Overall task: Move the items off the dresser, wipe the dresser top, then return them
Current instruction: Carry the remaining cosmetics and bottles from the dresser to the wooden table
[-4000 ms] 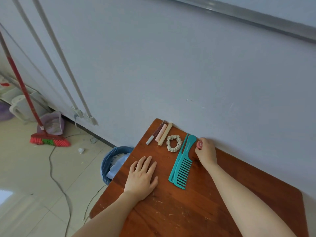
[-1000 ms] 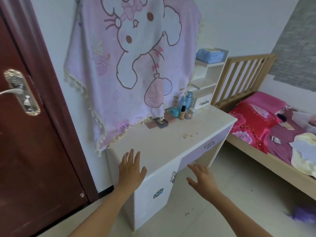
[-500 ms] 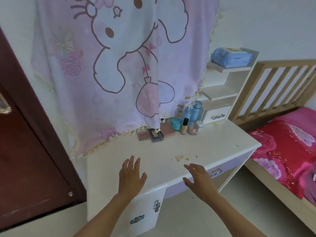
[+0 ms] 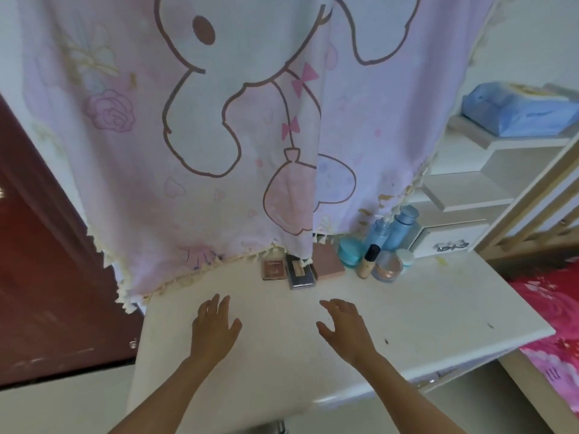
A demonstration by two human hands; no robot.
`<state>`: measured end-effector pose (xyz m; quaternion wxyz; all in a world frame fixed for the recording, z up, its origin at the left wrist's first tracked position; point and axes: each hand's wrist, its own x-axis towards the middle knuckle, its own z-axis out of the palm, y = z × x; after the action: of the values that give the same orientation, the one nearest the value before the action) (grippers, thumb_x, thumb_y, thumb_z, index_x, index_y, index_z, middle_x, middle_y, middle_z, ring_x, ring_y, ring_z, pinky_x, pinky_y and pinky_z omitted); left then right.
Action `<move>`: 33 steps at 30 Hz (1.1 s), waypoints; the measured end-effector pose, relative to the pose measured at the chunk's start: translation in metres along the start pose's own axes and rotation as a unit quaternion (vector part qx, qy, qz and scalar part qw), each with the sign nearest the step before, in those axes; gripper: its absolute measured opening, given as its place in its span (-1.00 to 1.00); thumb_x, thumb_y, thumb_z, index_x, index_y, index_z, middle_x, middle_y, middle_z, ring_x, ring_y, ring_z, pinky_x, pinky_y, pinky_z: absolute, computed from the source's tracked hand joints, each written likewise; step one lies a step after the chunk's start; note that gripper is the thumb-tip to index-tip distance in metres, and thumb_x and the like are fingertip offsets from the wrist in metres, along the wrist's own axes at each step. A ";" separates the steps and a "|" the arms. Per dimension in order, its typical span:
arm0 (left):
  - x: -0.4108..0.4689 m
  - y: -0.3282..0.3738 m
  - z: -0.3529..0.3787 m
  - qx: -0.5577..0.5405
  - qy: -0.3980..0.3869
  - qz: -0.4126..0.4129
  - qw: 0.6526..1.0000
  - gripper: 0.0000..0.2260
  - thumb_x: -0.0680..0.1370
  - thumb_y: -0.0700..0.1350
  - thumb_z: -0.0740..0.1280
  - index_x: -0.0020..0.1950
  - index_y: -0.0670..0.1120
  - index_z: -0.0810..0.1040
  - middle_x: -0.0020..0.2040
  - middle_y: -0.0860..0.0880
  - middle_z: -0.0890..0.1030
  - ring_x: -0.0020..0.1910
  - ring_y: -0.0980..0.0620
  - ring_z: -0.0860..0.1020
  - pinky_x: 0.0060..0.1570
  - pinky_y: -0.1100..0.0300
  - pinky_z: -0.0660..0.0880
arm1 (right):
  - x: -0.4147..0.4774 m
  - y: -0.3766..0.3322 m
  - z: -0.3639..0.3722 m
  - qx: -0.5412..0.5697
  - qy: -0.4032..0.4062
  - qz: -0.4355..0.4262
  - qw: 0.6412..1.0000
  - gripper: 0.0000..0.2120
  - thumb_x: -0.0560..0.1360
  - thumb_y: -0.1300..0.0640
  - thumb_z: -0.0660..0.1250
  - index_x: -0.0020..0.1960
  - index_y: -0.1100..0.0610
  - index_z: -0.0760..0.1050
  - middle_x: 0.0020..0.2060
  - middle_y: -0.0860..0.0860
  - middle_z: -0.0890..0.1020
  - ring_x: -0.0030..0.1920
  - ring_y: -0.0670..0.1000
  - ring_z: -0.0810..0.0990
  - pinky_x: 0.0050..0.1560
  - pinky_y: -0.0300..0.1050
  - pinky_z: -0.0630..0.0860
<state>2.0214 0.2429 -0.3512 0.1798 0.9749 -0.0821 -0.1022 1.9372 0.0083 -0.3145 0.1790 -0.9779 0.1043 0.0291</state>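
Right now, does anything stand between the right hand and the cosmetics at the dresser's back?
Nothing visible does: bare dresser top lies between the right hand and the foundation bottle. Further left, the hanging cloth drapes its fringe onto the black compact.

Two hands (image 4: 216, 330) (image 4: 344, 332), two blue bottles (image 4: 379, 234) (image 4: 402, 227), three jars (image 4: 350, 252) (image 4: 388, 269) (image 4: 406, 258), three compacts (image 4: 273, 269) (image 4: 300, 274) (image 4: 329, 263), one foundation bottle (image 4: 368, 261), one wipes pack (image 4: 517, 111)

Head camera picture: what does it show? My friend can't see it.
Two empty hands, the left hand and right hand, are spread over a white dresser top. Makeup compacts, jars and blue bottles sit at its back edge, beneath a hanging pink cartoon cloth.
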 end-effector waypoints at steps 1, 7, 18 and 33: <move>0.010 0.006 0.003 -0.006 -0.010 0.001 1.000 -0.49 0.59 0.03 0.12 0.49 -0.09 0.09 0.51 -0.09 0.09 0.48 -0.10 0.06 0.40 0.04 0.16 | 0.007 0.002 -0.001 -0.004 -0.003 -0.002 1.000 -0.53 0.56 -0.04 0.15 0.44 0.00 0.18 0.42 -0.01 0.27 0.43 0.01 0.17 0.38 -0.11 0.20; 0.037 0.031 0.034 -0.006 -0.046 -0.015 0.999 -0.54 0.57 -0.02 0.17 0.44 -0.09 0.22 0.47 -0.07 0.21 0.44 -0.09 0.17 0.36 0.01 0.19 | 0.048 0.013 0.012 -0.017 -0.042 0.005 0.999 -0.55 0.56 -0.04 0.14 0.42 0.00 0.21 0.42 0.00 0.28 0.43 0.01 0.17 0.37 -0.13 0.19; 0.048 0.030 0.042 0.052 -0.014 -0.025 0.998 -0.55 0.27 0.05 0.16 -0.01 -0.14 0.64 -0.13 -0.04 0.66 -0.20 -0.04 0.64 -0.37 0.11 0.56 | 0.123 -0.005 0.044 -0.077 -0.044 -0.062 0.994 -0.56 0.21 0.11 0.53 0.06 0.15 0.57 0.06 0.20 0.57 0.02 0.23 0.58 -0.18 0.08 0.55; 0.129 0.095 0.040 0.046 -0.069 0.040 0.996 -0.45 0.55 -0.17 0.14 0.50 -0.02 0.02 0.53 0.02 -0.03 0.51 0.00 -0.09 0.41 0.06 0.06 | 0.137 0.022 0.058 -0.137 -0.017 -0.156 0.978 -0.46 -0.07 -0.01 0.61 -0.11 0.06 0.62 -0.18 0.10 0.64 -0.28 0.10 0.58 -0.39 -0.05 0.52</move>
<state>2.1245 0.1166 -0.3751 0.1327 0.9687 -0.1379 -0.1579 2.0653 -0.0179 -0.3888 0.0470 -0.9967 -0.0576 0.0311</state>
